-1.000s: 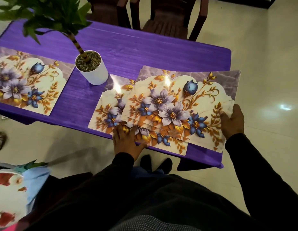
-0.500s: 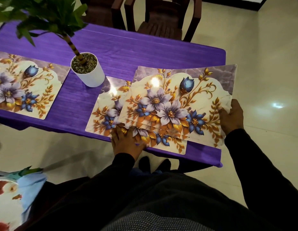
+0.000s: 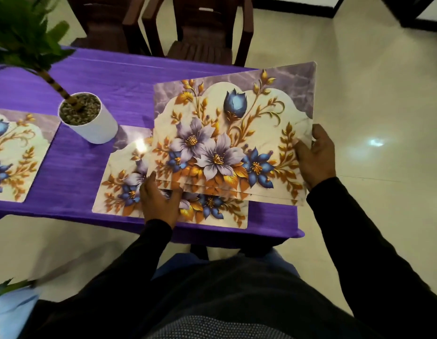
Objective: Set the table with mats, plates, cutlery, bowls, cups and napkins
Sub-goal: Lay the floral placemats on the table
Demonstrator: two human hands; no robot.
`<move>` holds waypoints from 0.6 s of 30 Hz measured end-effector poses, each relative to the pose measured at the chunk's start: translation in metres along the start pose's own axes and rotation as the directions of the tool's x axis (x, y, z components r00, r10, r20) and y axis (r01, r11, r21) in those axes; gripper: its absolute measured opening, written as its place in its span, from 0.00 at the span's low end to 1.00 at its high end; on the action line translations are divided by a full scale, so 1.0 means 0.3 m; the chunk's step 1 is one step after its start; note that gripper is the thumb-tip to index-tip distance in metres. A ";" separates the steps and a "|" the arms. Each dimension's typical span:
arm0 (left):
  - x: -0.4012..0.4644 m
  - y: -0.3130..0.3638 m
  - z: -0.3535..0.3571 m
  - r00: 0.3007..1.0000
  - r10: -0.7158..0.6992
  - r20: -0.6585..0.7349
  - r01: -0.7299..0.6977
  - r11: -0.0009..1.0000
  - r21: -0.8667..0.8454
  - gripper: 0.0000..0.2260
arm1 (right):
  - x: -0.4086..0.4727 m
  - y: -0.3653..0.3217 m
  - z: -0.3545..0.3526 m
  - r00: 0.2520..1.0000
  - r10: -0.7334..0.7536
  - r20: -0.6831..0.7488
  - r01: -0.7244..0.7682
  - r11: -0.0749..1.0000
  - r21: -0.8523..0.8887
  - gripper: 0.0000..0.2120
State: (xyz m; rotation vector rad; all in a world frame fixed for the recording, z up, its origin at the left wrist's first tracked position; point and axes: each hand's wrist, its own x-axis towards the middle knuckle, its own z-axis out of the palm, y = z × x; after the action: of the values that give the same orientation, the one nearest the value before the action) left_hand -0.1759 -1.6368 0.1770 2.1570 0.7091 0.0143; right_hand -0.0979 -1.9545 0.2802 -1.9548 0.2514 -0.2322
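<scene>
A stack of floral place mats [image 3: 227, 133] is lifted above the right end of the purple table [image 3: 119, 84]. My right hand [image 3: 315, 155] grips the stack's right edge. My left hand [image 3: 158, 199] holds its lower left corner, fingers spread under and over the mats. Beneath the stack one mat [image 3: 119, 192] lies flat near the table's front edge. Another mat [image 3: 14, 155] lies at the left, partly cut off by the frame.
A white pot with a green plant [image 3: 90, 118] stands between the two laid mats. Two dark chairs [image 3: 200, 28] sit behind the table. Pale tiled floor [image 3: 371, 94] lies to the right. A light blue object [image 3: 9, 311] shows at the lower left.
The stack of mats has risen off the table and shifted right, leaving one mat lying flat. My view has moved closer and to the right.
</scene>
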 end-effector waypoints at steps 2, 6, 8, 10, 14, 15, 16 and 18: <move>0.018 0.053 0.023 1.000 0.000 -0.017 -0.001 0.999 -0.045 0.33 | 0.006 -0.003 -0.032 1.000 -0.011 -0.007 0.011 1.000 0.029 0.09; 0.045 0.151 0.080 0.999 0.008 -0.052 -0.011 0.998 -0.065 0.34 | 0.054 0.006 -0.144 1.000 -0.024 0.014 0.022 0.995 0.097 0.10; 0.056 0.213 0.115 0.997 -0.026 -0.072 0.016 0.991 -0.132 0.35 | 0.098 0.022 -0.238 0.999 -0.012 0.050 0.004 0.988 0.152 0.11; 0.058 0.267 0.158 0.994 -0.084 -0.065 0.068 0.974 -0.215 0.35 | 0.143 0.034 -0.337 0.996 -0.002 0.090 -0.014 0.984 0.180 0.11; -0.009 0.388 0.305 0.984 -0.171 -0.054 0.144 0.933 -0.330 0.28 | 0.248 0.107 -0.585 0.987 0.014 0.158 -0.046 0.978 0.201 0.11; -0.038 0.413 0.340 0.981 -0.178 -0.074 0.145 0.936 -0.320 0.24 | 0.274 0.133 -0.642 0.986 0.017 0.164 -0.048 0.981 0.190 0.11; -0.068 0.435 0.384 0.979 -0.180 -0.095 0.142 0.938 -0.315 0.21 | 0.300 0.165 -0.704 0.986 0.027 0.166 -0.056 0.983 0.175 0.12; -0.115 0.469 0.470 0.971 -0.181 -0.155 0.127 0.944 -0.306 0.17 | 0.350 0.215 -0.806 0.985 0.036 0.166 -0.060 0.988 0.139 0.12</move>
State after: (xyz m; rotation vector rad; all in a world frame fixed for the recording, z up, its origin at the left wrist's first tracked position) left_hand -0.1019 -1.8240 0.1967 1.8251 0.9198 0.2227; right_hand -0.0689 -2.2216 0.3181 -1.8107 0.1696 -0.0558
